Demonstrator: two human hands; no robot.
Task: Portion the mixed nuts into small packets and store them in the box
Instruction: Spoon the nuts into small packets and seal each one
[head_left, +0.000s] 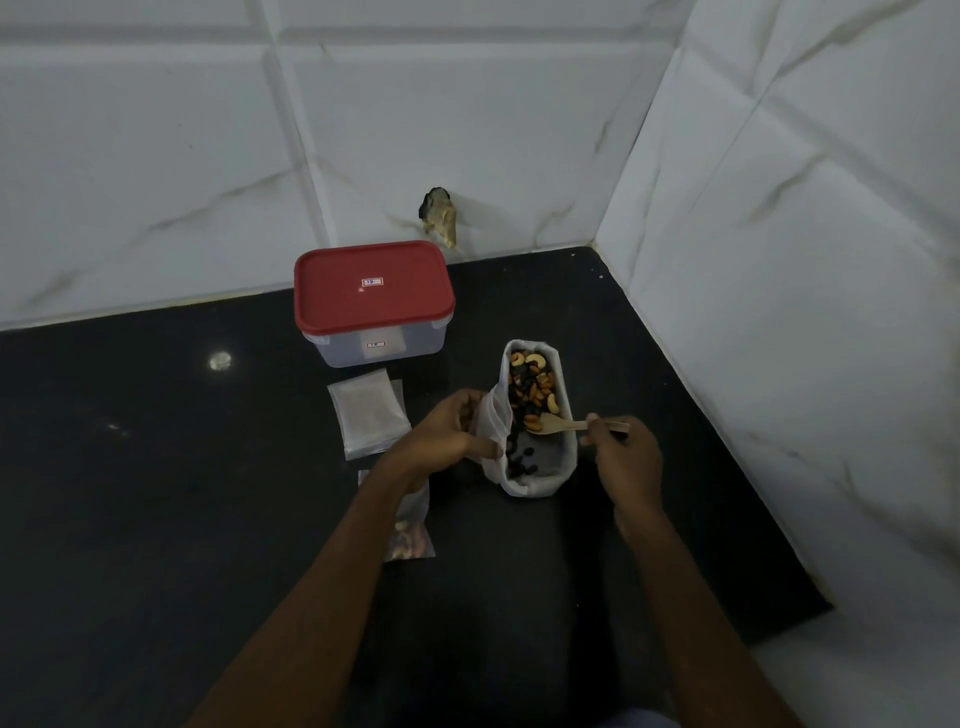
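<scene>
The left hand (447, 431) grips a small packet (491, 421) upright just beside the mixed nuts (530, 384), likely so the wooden spoon (566, 425), pinched in the right hand (626, 457) grip, travels little.

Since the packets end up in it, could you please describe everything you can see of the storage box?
The storage box is rectangular with rounded corners: a translucent plastic body under a red lid, which is on. Each bears a small label. It stands upright on the black counter near the tiled wall.
</scene>
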